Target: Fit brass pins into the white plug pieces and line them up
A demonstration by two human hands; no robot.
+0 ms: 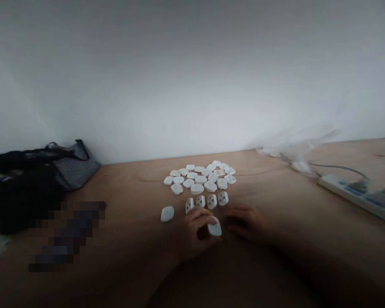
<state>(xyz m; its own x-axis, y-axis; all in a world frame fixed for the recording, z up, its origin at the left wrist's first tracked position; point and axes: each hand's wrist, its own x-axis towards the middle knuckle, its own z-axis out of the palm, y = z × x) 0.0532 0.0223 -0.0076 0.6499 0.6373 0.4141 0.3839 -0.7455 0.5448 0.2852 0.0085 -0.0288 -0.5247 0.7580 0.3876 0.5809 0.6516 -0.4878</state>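
Head view: left hand (195,233) pinches white plug piece (215,229) just nearside of the upright row (212,201).
Right hand (248,221) curled alongside, contents unclear; best hold edges lightly, knuckles off the row.

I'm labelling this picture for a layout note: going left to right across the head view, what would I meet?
Striped bag → lone white piece lying on the table → left hand → white piece in its grip → right hand → power strip.
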